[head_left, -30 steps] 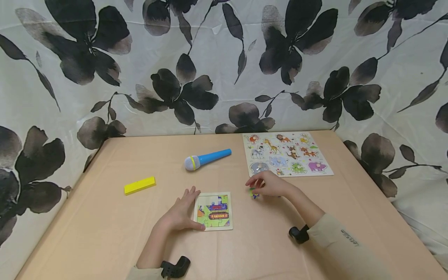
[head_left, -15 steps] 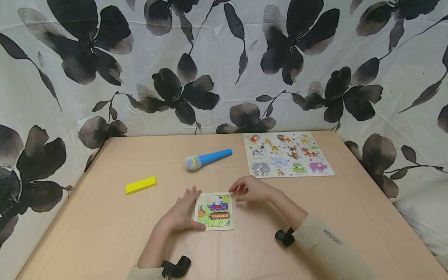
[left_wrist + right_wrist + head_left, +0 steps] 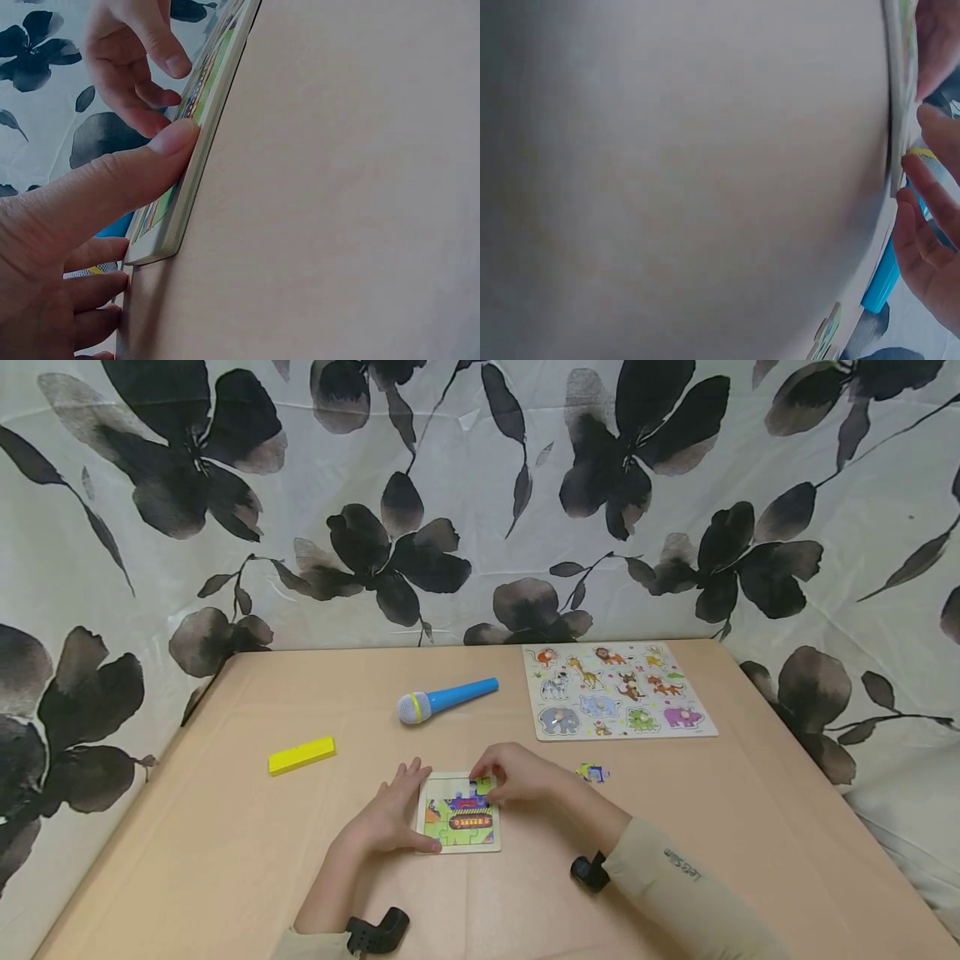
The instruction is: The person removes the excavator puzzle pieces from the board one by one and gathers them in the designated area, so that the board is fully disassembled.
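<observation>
A small square jigsaw puzzle [image 3: 472, 850] with a colourful vehicle picture lies flat at the front middle of the table. My left hand [image 3: 382, 818] spreads along its left side, thumb tip on the front corner; the left wrist view shows that thumb [image 3: 112, 180] over the frame's edge. Over the top right corner of the puzzle, my right hand [image 3: 521, 772] pinches a small green puzzle piece [image 3: 483, 786], mostly hidden by the fingertips. In the right wrist view, the right fingers [image 3: 930, 187] are right at the frame's edge, and the piece does not show.
Loose puzzle pieces [image 3: 592, 772] lie beyond my right forearm. Behind are a blue toy microphone [image 3: 450, 698] and an animal puzzle board [image 3: 570, 700]. A yellow block [image 3: 302, 756] lies to the left. A flowered cloth [image 3: 465, 460] hangs behind the table [image 3: 225, 827].
My right hand has moved left from beside the puzzle to its top right corner, bringing the green piece. The loose pieces now show behind the forearm. My left hand has stayed put.
</observation>
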The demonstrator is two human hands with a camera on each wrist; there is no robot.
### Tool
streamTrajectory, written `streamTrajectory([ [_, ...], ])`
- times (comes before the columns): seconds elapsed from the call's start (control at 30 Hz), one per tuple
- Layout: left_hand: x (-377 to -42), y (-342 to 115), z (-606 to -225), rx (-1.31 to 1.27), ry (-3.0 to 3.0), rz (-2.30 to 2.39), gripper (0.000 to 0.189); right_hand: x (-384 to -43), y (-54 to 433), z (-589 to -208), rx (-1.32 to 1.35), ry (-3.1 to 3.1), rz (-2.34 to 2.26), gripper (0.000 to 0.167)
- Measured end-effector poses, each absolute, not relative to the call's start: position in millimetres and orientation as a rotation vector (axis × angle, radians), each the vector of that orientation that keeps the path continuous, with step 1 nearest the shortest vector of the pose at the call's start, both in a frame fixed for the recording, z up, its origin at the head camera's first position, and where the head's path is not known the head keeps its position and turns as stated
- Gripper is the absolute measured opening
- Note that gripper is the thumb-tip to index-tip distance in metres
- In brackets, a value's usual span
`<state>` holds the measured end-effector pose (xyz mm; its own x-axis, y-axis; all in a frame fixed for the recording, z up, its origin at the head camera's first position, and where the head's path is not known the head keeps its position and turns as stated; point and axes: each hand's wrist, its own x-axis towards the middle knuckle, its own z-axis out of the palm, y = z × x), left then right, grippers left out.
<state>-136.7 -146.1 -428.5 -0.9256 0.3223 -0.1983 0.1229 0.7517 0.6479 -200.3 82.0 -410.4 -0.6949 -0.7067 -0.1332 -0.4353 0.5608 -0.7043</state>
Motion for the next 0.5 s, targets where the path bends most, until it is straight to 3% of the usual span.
streamTrajectory([
  [0.5, -136.7, -145.7, -427.4, 0.35, 2.659, 0.94, 0.104, -201.7, 72.4, -410.6, -1.053, 2.476, -0.642, 0.023],
])
